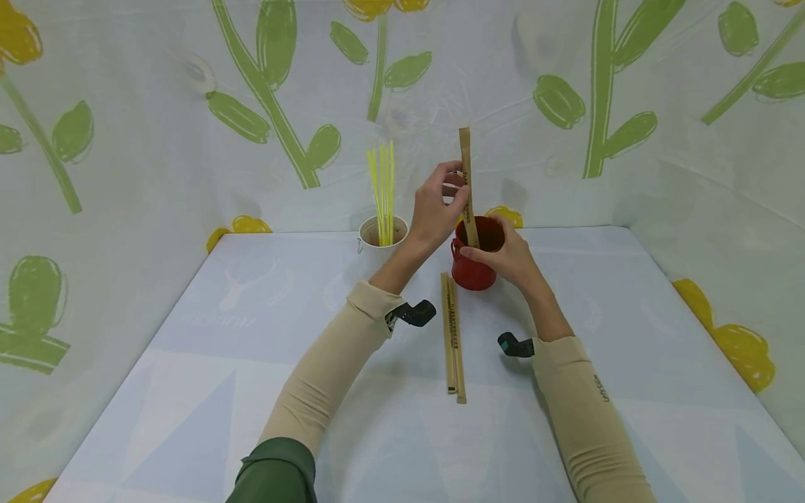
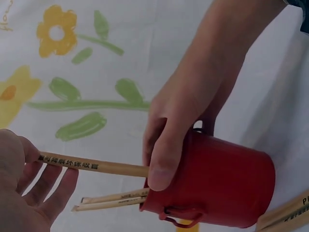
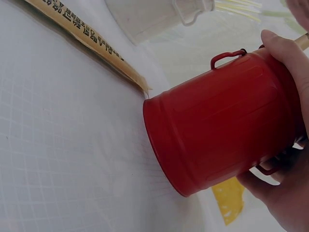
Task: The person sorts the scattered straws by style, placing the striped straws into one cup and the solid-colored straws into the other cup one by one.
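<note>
My left hand (image 1: pixel 435 209) pinches a straw in a printed brown paper wrapper (image 1: pixel 465 150) between thumb and fingers. The straw stands nearly upright, its lower end inside a red metal pail (image 1: pixel 474 275). Around the pail's rim, my right hand (image 1: pixel 511 257) grips with the thumb in front, close to the straw. In the left wrist view, two more wrapped straws (image 2: pixel 116 197) poke out of the pail. Side handles (image 3: pixel 227 58) show on the pail in the right wrist view. On the table before it lie wrapped straws (image 1: pixel 455 335), side by side.
Left of the red pail stands a white pail (image 1: pixel 372 260) holding several yellow straws (image 1: pixel 392 188). The pale table (image 1: pixel 207 335) meets a flower-printed sheet (image 1: pixel 478 63) just behind both pails. Small black cameras (image 1: pixel 420 313) jut out from the wrists.
</note>
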`<action>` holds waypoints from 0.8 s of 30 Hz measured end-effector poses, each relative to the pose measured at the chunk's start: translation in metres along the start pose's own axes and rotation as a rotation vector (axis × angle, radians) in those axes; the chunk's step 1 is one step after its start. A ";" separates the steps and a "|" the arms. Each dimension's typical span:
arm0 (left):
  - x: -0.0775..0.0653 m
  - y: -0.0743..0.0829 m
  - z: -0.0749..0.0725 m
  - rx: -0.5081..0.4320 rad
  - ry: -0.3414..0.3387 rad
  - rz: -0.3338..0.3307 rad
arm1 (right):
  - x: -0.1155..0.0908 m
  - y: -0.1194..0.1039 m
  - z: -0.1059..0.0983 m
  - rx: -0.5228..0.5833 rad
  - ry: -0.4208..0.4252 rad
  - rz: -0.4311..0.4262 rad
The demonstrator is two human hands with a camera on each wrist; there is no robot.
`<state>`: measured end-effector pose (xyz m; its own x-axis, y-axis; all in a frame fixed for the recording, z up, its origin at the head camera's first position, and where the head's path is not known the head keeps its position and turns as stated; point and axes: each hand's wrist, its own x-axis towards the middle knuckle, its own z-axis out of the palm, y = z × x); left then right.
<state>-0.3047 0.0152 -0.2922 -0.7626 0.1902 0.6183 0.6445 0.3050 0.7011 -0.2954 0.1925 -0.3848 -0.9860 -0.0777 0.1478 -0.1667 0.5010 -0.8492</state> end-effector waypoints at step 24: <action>-0.013 -0.021 0.019 0.028 -0.047 -0.045 | -0.001 -0.001 -0.001 -0.003 -0.009 -0.006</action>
<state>-0.3092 0.0238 -0.3219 -0.7930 0.2194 0.5683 0.6081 0.3403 0.7172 -0.2945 0.1930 -0.3836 -0.9849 -0.0883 0.1486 -0.1728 0.5028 -0.8469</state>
